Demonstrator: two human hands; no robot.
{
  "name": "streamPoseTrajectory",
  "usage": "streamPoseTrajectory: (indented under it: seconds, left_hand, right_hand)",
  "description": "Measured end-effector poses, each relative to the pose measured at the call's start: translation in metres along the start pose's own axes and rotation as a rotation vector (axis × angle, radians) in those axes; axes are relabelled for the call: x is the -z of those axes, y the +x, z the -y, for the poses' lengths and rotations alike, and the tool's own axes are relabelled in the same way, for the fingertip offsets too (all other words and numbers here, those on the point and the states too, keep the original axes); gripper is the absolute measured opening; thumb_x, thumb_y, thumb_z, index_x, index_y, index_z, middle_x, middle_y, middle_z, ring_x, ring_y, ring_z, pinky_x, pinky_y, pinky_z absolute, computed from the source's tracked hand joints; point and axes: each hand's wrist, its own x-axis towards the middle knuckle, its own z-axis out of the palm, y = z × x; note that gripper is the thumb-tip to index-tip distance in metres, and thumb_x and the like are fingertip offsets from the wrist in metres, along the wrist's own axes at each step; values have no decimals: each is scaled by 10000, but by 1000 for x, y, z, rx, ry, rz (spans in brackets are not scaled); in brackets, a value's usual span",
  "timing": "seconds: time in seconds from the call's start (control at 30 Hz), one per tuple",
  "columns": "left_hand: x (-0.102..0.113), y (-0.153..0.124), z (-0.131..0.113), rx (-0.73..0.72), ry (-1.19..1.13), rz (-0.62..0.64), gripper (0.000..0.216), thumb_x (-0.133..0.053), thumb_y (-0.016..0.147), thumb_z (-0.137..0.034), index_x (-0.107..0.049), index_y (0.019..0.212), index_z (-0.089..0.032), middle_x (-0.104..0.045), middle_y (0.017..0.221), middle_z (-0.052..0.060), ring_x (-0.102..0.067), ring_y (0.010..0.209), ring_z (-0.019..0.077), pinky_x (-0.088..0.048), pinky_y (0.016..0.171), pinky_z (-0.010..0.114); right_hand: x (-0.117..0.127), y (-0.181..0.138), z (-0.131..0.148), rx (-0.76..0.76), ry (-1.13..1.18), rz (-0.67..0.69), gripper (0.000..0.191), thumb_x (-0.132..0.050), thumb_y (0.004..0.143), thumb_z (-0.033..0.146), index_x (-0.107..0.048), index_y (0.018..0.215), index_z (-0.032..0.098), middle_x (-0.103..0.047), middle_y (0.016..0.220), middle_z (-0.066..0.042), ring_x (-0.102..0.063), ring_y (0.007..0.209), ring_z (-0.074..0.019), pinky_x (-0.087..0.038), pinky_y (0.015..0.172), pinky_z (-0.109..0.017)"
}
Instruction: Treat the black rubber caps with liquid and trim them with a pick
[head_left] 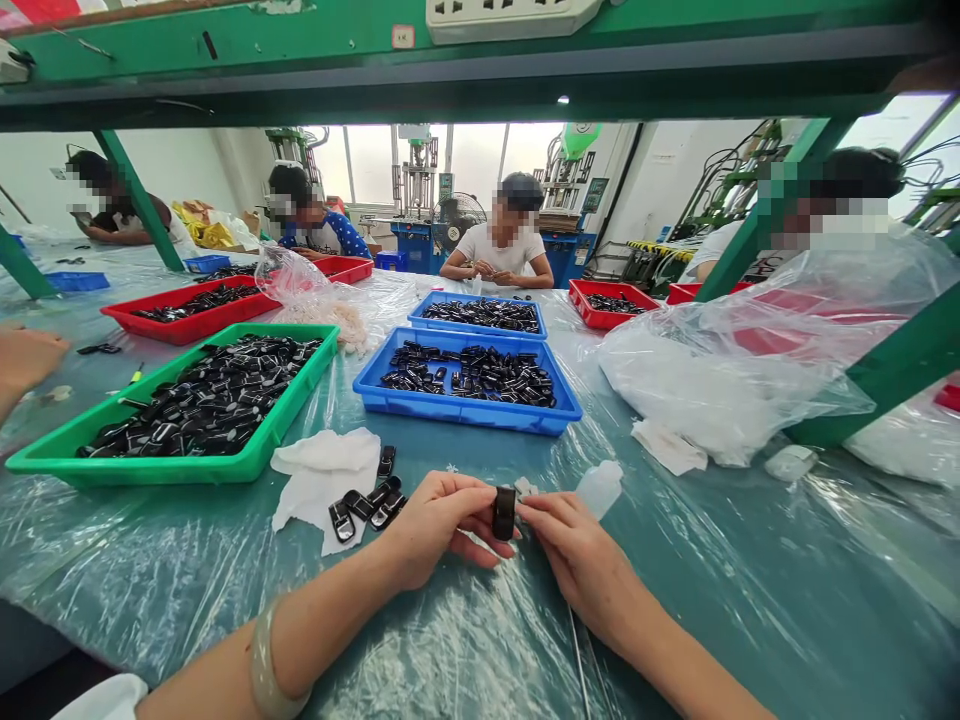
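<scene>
My left hand (pixel 442 520) pinches a small glossy black plastic part (pixel 504 513) between thumb and fingers, above the table in front of me. Close to its right side, my right hand (pixel 577 545) has its fingertips pressed together. Something small and pale shows at those fingertips, but I cannot make out what it is. Several similar black parts (pixel 360 503) lie left of my left hand, some on a crumpled white cloth (pixel 330 470). A translucent whitish scrap (pixel 601 487) lies just beyond my right hand.
A green tray (pixel 300 400) and a blue tray (pixel 465 408) hold many black parts. Behind are another blue tray (pixel 427 322) and red trays (pixel 176 330). Clear plastic bags (pixel 720 370) lie right. Green frame posts (pixel 855 400) cross the sides; several people sit around the table.
</scene>
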Motion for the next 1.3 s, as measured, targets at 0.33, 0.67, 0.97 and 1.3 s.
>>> streamPoseTrajectory:
  seconds: [0.33, 0.67, 0.97, 1.3]
  left_hand:
    - [-2, 1, 0, 28, -26, 25, 357, -540, 749, -401, -656, 762, -64, -653, 730, 124, -633, 628, 166, -479, 483, 199]
    - [-3, -2, 6, 27, 87, 53, 296, -751, 559, -304, -691, 767, -104, -649, 669, 57, -606, 608, 145, -485, 519, 229]
    - [-6, -4, 8, -14, 225, 86, 226, -732, 577, -224, -729, 780, -126, -644, 616, 26, -537, 505, 94, -444, 519, 210]
    - [-6, -3, 6, -85, 301, 100, 200, -654, 644, -172, -737, 824, -146, -605, 573, 4, -494, 494, 69, -430, 499, 173]
  right_hand:
    - [-8, -2, -3, -95, -58, 46, 242, -372, 871, 133, -583, 757, 168, -566, 708, -66, -547, 633, -181, -486, 551, -309]
    - [22, 2, 12, -331, 297, -144, 100, -534, 821, 242, -601, 762, 196, -654, 718, -19, -616, 650, -155, -502, 579, -248]
    - [38, 7, 29, -148, 607, -195, 168, -581, 771, 83, -681, 769, 218, -664, 730, -23, -605, 637, -137, -505, 563, -249]
    - [33, 9, 35, 85, 392, -226, 322, -515, 771, -6, -657, 946, 224, -638, 774, -52, -571, 674, -146, -514, 552, -268]
